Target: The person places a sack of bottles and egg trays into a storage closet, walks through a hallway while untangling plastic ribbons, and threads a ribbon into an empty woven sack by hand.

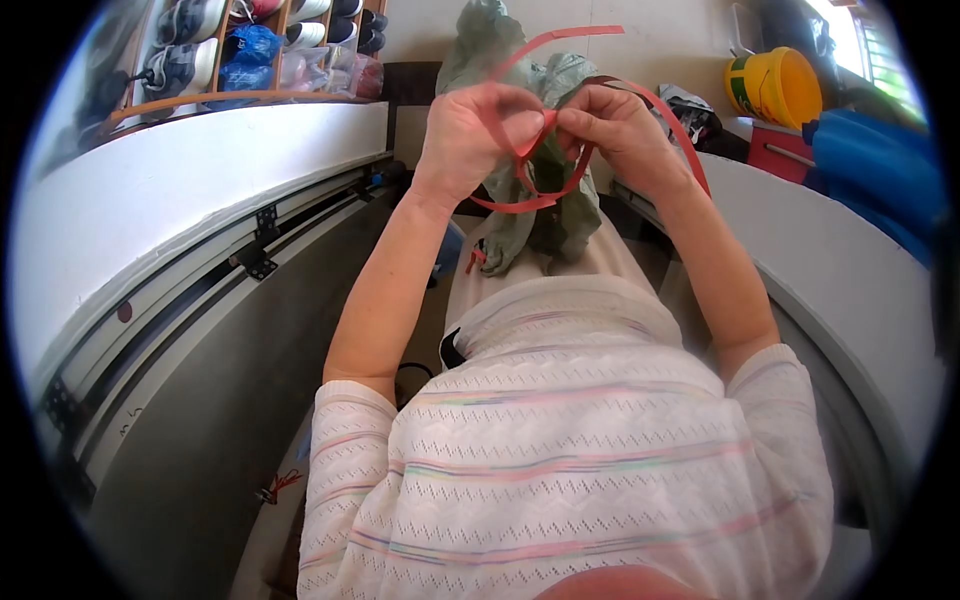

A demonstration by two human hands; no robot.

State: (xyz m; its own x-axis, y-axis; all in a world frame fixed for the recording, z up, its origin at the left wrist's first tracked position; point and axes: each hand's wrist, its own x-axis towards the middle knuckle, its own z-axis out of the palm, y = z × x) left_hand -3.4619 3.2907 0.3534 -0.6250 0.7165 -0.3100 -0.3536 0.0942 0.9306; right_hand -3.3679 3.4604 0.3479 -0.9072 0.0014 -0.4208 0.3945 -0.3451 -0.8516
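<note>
A long red ribbon [572,187] loops between my hands, with one loose end sticking out at the top and another curving down on the right. My left hand [478,135] pinches the ribbon, fingers closed. Close beside it, my right hand [622,130] also has its fingertips closed on the ribbon. The hands nearly touch. Behind and below them a crumpled greenish plastic bag [575,222] lies over my lap and reaches up past the hands.
On the upper left stands a rack [190,102] with shoes and blue bags. A white surface [230,165] runs along the left, another [790,235] along the right. A yellow bucket [795,88] and blue plastic [875,165] are at the upper right.
</note>
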